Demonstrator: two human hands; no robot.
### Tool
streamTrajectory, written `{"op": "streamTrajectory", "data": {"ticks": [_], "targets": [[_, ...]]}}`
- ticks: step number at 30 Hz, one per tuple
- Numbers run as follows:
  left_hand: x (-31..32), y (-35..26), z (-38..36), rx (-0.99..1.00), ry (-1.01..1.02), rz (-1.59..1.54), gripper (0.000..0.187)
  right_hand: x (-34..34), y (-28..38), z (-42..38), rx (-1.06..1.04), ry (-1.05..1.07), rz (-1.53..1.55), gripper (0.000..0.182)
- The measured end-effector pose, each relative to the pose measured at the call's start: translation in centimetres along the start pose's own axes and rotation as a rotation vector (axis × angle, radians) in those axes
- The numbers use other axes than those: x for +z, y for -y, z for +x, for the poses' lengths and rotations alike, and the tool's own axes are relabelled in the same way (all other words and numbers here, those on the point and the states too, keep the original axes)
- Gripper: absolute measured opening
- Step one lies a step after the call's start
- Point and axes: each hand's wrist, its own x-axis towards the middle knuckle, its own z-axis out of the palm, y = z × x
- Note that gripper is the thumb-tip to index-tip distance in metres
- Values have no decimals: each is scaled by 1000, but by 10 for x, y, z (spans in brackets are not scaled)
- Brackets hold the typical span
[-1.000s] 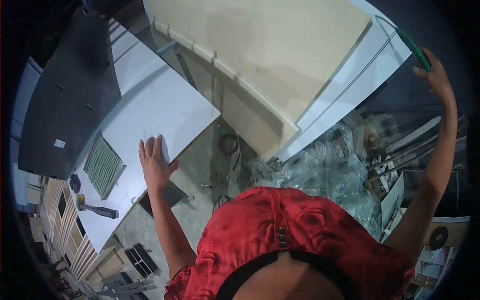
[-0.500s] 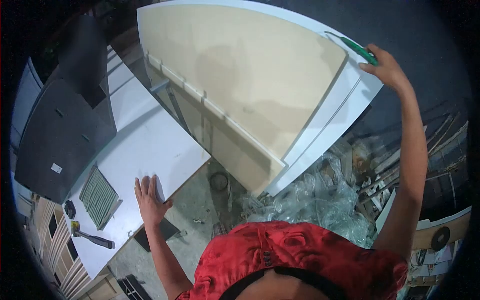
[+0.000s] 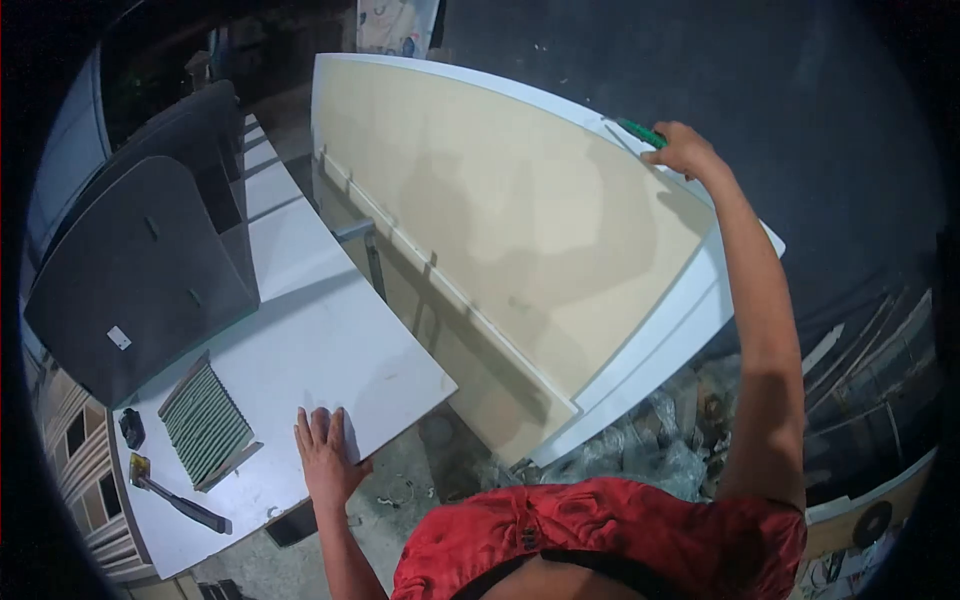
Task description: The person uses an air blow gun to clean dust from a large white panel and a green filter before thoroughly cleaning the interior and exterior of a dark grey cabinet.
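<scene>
My left hand (image 3: 331, 462) lies flat, fingers spread, on the near edge of the white tabletop (image 3: 350, 340). My right hand (image 3: 684, 152) is closed around a green-handled tool (image 3: 640, 132), whose thin tip points left over the upper edge of a large panel. That panel has a beige face (image 3: 500, 220) and a white curved border (image 3: 690, 300). On the tabletop, left of my left hand, lies a ribbed green piece (image 3: 207, 425). Beside it are a hammer (image 3: 185, 505) with a dark handle and a small black object (image 3: 131, 428).
Dark curved panels (image 3: 150, 270) stand upright at the tabletop's far left. Crumpled clear plastic (image 3: 660, 430) lies on the floor under the large panel's right end. Long strips and scraps (image 3: 860, 350) are at the right. A metal support (image 3: 372, 255) stands between tabletop and panel.
The view has shifted, so tabletop and panel appear lower. My right hand has moved left along the panel's upper edge with the green-handled tool. My left hand remains on the tabletop's edge.
</scene>
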Motion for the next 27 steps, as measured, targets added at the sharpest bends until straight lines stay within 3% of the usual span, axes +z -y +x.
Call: {"op": "streamTrajectory", "data": {"ticks": [7,12,27], "targets": [[3,6,0,41,-19,-43,94,16,24,22,71,-6,38,57],[-3,5,2,22,42,-47,93,17,40,22,50,-12,-38,50],[-5,0,5,-58,67,-10,101,22,68,93,-28,59,-43,52]]}}
